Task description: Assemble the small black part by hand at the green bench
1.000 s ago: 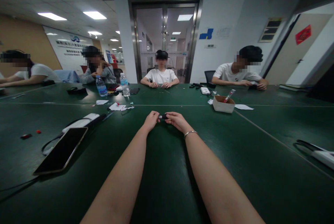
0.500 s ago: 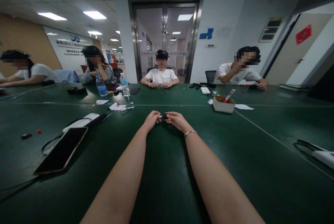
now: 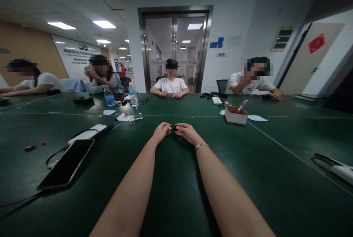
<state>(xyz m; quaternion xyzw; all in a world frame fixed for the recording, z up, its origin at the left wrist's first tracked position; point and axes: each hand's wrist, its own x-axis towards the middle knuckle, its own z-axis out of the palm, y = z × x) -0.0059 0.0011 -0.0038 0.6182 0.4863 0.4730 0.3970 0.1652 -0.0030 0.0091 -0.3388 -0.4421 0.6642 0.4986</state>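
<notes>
At the green table [image 3: 176, 193], my left hand [image 3: 162, 132] and right hand [image 3: 188, 134] pinched a small dark piece [image 3: 173, 128].
It sat between my 2 hands, right fingertips closed on its dark body [image 3: 174, 127], left ones on its silver end [image 3: 170, 128]. I judged it light, stiff and hardly fragile; the end looked like metal, perhaps slippery, so the body seemed the surer hold.

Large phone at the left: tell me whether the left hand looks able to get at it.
Probably yes: nothing stands between the phone and the left hand, though that hand holds a small dark object.
</notes>
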